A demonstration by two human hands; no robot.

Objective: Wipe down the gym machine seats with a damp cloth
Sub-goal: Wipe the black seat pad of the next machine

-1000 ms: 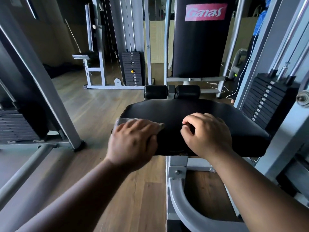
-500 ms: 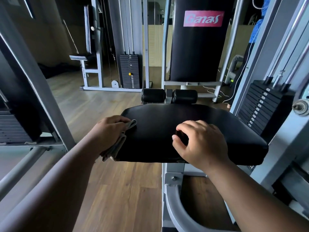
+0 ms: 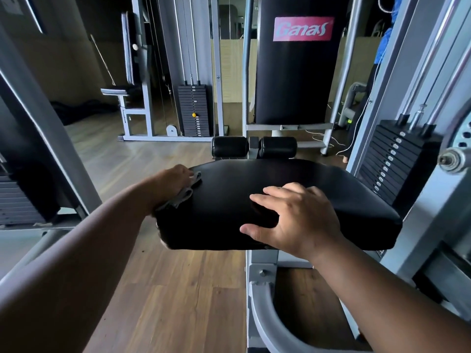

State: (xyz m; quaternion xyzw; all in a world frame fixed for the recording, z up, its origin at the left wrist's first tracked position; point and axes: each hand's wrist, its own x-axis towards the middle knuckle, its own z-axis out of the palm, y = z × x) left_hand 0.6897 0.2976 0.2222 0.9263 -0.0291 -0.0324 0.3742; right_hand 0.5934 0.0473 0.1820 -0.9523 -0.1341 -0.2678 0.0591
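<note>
Left hand (image 3: 173, 180) closed around a crumpled grey cloth (image 3: 184, 193), soft and creased, pressed against the left edge of the seat (image 3: 254, 189) near its far left corner. Right hand (image 3: 295, 220) spread flat, fingers splayed, resting on the seat's near edge right of centre, holding nothing. Seat: broad black padded vinyl, smooth and faintly glossy, with rounded corners. Beyond the far edge, two short black foam rollers (image 3: 254, 146). Underneath, grey painted steel frame (image 3: 262, 286) over wood-plank floor (image 3: 183, 289).
</note>
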